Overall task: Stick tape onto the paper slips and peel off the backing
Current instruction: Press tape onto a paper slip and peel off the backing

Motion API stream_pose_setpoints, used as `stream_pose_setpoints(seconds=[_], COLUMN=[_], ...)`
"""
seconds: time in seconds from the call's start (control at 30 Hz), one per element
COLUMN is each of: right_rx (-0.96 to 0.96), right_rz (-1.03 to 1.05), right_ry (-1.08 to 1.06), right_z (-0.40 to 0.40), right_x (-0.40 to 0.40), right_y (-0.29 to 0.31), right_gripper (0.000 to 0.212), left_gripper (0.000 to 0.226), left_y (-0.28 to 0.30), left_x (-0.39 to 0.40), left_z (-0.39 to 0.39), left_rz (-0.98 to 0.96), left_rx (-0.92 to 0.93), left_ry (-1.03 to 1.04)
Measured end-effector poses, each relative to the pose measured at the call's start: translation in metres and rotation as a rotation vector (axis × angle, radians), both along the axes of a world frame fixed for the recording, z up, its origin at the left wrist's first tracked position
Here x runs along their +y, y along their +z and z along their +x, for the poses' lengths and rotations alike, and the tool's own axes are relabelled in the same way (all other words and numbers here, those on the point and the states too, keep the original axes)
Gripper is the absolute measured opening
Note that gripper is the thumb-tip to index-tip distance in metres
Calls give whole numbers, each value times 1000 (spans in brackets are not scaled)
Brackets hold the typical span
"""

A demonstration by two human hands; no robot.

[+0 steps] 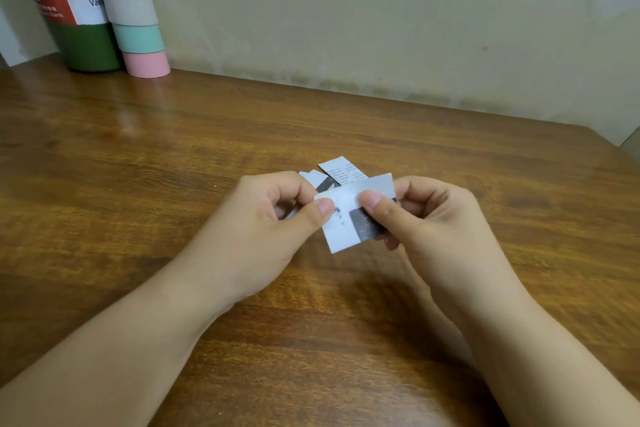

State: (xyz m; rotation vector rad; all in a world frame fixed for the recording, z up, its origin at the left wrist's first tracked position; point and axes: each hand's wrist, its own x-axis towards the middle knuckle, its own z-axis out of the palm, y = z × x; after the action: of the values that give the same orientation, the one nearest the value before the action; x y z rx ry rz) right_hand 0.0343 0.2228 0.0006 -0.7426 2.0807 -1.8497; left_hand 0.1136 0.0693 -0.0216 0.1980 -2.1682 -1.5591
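Paper slip (pixel 341 230) pinched between both hands

We saw soft, even, fairly dim indoor light. A pale glare patch sat on the wooden table (pixel 128 118) at far left. Faint shadows lay under the forearms. Wide-angle distortion bent the table's far edge and tilted the green cylinder (pixel 69 10). Detail looked slightly soft throughout.

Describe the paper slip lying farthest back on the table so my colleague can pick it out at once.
On the wooden table, look just beyond the two hands and the slip they hold. A white slip sticks out behind that held one. Unlike the dark-patched slip to its left, it carries columns of small printed text.
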Motion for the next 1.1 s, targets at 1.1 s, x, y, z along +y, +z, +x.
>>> stream_pose_setpoints(seconds=[1.1], right_rx=[425], right_rz=[704], right_ry=[-74], right_z=[-18], right_x=[1], right_y=[-23], right_gripper=[20], left_gripper=[22], left_y=[-9], left_x=[0], left_z=[-1], left_rz=[-621], left_rx=[-290], left_ry=[95])
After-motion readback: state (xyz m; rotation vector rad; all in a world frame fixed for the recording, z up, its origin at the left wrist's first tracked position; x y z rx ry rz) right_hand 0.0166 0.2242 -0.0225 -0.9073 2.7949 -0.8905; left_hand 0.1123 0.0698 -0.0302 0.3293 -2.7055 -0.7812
